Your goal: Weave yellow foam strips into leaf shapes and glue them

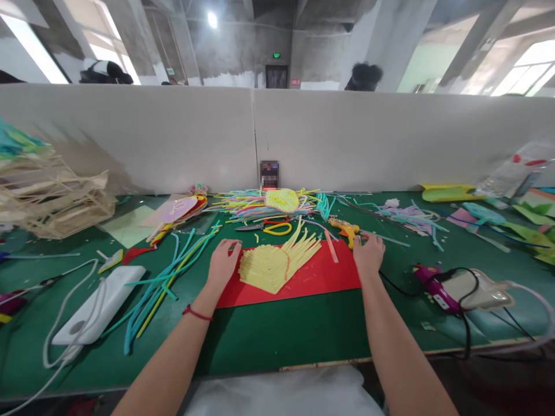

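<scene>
So, fingers first: on our left hand (222, 263) they're loosely bent at the left end of the red sheet (333, 273), right beside the yellow strip piece (264, 268). Our right hand (368, 252) is at the sheet's other end, fingers bent too. Honestly we can't tell whether either hand is pinching the sheet or just resting at its edge.

The yellow strip piece lies on the left half of the sheet, its strips side by side and fanning out toward the far right, with a thin orange line across it. A pink strip (331, 246) lies over the far right part of the sheet.

Just past the sheet we've got scissors (278, 229) with yellow and red handles, plus a yellow-orange glue gun (347, 231) near our right fingers. Further back there's a heap of coloured strips (236, 203) with a yellow oval (281, 200) on top, and a blurred-out phone (269, 175) standing upright by the pale partition (173, 138).

Out left on the green bench (277, 341): loose blue and yellow strips (173, 281), then a white power strip (102, 305), and a stick frame (52, 196) farther back. Out right: a magenta tool (440, 294) with a dark cable.
</scene>
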`<state>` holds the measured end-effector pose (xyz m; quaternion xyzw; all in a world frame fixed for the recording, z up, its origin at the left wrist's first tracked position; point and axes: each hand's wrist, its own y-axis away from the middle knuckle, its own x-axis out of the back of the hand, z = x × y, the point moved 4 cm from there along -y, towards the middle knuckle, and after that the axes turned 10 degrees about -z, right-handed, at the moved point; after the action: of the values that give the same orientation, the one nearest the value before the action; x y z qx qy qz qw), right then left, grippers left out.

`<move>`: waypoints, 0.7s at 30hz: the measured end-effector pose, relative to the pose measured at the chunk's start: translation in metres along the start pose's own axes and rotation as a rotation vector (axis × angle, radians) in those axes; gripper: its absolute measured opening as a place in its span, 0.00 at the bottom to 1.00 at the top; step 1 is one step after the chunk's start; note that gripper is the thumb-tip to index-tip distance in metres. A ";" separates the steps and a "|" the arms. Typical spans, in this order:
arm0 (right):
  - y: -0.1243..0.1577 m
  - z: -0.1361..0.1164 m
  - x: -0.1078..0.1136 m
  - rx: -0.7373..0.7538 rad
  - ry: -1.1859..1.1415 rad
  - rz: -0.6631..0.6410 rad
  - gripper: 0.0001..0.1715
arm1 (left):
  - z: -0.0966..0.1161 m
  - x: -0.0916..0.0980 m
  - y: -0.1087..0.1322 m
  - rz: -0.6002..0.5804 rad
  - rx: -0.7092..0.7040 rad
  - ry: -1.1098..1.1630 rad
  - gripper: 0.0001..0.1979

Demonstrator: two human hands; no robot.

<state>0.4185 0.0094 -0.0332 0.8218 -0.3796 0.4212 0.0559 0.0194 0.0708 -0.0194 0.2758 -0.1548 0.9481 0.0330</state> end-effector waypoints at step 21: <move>-0.008 0.013 -0.003 -0.072 -0.102 0.110 0.15 | -0.005 -0.018 -0.003 -0.149 -0.052 -0.001 0.10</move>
<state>0.4313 0.0116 -0.0425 0.8174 -0.4415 0.3674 0.0428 0.0324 0.0752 -0.0324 0.2861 -0.1586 0.9385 0.1104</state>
